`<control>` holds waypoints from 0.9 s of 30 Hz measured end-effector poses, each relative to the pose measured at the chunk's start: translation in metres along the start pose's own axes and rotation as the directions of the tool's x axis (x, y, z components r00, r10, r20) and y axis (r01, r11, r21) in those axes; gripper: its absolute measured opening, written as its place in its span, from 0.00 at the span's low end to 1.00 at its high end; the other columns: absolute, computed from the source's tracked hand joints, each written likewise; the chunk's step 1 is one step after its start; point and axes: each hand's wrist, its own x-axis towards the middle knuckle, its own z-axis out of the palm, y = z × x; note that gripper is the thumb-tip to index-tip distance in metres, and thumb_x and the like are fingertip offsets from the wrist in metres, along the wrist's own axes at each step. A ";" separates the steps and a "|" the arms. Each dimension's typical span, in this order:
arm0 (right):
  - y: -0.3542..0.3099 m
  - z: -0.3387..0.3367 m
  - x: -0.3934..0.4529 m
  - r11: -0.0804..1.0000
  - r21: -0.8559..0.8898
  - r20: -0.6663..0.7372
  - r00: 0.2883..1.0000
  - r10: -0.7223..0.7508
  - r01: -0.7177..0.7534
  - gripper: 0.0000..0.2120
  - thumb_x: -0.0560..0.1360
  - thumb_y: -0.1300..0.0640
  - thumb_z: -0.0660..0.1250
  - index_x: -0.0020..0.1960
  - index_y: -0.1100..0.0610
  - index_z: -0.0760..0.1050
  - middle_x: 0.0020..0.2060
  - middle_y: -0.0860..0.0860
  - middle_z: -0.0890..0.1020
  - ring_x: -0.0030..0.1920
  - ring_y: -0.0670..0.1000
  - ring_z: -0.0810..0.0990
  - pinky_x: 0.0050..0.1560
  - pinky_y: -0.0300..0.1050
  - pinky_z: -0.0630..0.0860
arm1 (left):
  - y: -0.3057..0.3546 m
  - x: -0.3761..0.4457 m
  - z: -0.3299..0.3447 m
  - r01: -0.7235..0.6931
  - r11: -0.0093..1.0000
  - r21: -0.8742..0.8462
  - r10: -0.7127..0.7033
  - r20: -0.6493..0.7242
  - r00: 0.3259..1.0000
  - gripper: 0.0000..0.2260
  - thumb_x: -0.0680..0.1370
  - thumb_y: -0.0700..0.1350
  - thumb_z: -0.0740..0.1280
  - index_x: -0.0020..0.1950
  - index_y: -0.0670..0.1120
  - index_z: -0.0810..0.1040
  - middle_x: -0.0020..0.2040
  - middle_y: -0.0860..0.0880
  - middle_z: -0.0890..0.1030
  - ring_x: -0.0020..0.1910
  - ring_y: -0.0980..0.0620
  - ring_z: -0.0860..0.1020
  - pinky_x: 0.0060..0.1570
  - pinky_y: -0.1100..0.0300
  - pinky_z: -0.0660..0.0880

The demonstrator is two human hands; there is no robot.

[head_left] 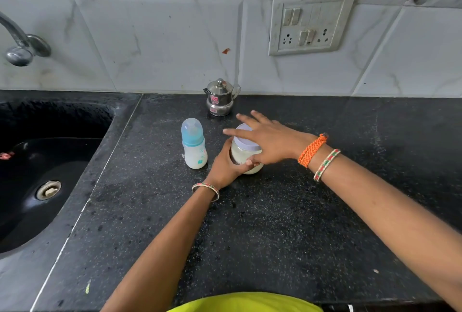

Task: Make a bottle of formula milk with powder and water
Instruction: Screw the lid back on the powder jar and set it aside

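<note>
Left hand (228, 164) wraps the powder jar (246, 154) to brace it, right hand (265, 139) lies spread flat on its lid (246, 136), probably to twist it off. Capped bottle (193, 144) waits just beside it, steel pot (220, 98) at the back edge of the dark speckled surface (275, 224). Sink (45, 166) on the left, tiled wall behind.
</note>
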 end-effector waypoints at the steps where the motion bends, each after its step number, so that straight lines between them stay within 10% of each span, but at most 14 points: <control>1: 0.002 0.003 0.004 0.999 0.017 -0.008 0.999 -0.035 0.036 0.37 0.73 0.44 0.67 0.75 0.35 0.49 0.78 0.50 0.46 0.77 0.58 0.46 0.71 0.63 0.58 | 0.001 0.000 0.001 0.008 1.000 0.004 -0.008 -0.005 1.000 0.42 0.64 0.57 0.73 0.73 0.52 0.57 0.69 0.51 0.70 0.65 0.56 0.69 0.62 0.59 0.66; 6: 0.018 0.022 0.017 0.976 -0.130 -0.249 0.947 -0.201 0.173 0.25 0.77 0.38 0.56 0.71 0.44 0.65 0.70 0.53 0.68 0.62 0.56 0.70 0.58 0.56 0.74 | 0.002 -0.003 0.006 0.008 1.000 0.017 -0.007 -0.059 0.998 0.40 0.66 0.57 0.73 0.73 0.54 0.56 0.63 0.53 0.74 0.59 0.56 0.74 0.55 0.64 0.68; 12: 0.019 0.041 0.031 0.970 -0.129 -0.445 0.863 -0.242 0.205 0.21 0.78 0.44 0.53 0.60 0.53 0.75 0.52 0.57 0.78 0.46 0.57 0.74 0.42 0.53 0.77 | 0.007 -0.007 0.010 -0.016 1.000 0.003 0.016 -0.110 0.994 0.35 0.64 0.55 0.74 0.66 0.58 0.60 0.59 0.56 0.77 0.54 0.59 0.77 0.52 0.61 0.75; 19: -0.015 0.053 0.034 0.991 0.014 -0.614 0.781 0.116 -0.135 0.18 0.76 0.47 0.52 0.49 0.55 0.78 0.45 0.57 0.79 0.41 0.60 0.76 0.35 0.52 0.74 | 0.005 -0.001 0.019 -0.006 0.997 0.074 0.019 -0.185 0.983 0.39 0.61 0.54 0.77 0.67 0.55 0.62 0.57 0.57 0.76 0.52 0.58 0.77 0.48 0.52 0.78; 27: -0.054 0.033 0.040 0.867 0.135 -0.416 0.767 0.488 -0.479 0.14 0.81 0.49 0.54 0.60 0.55 0.72 0.58 0.56 0.73 0.59 0.60 0.72 0.52 0.61 0.70 | 0.008 -0.008 0.017 -0.065 0.994 0.091 0.079 -0.161 0.984 0.43 0.68 0.58 0.70 0.76 0.51 0.52 0.72 0.55 0.65 0.63 0.59 0.69 0.54 0.63 0.68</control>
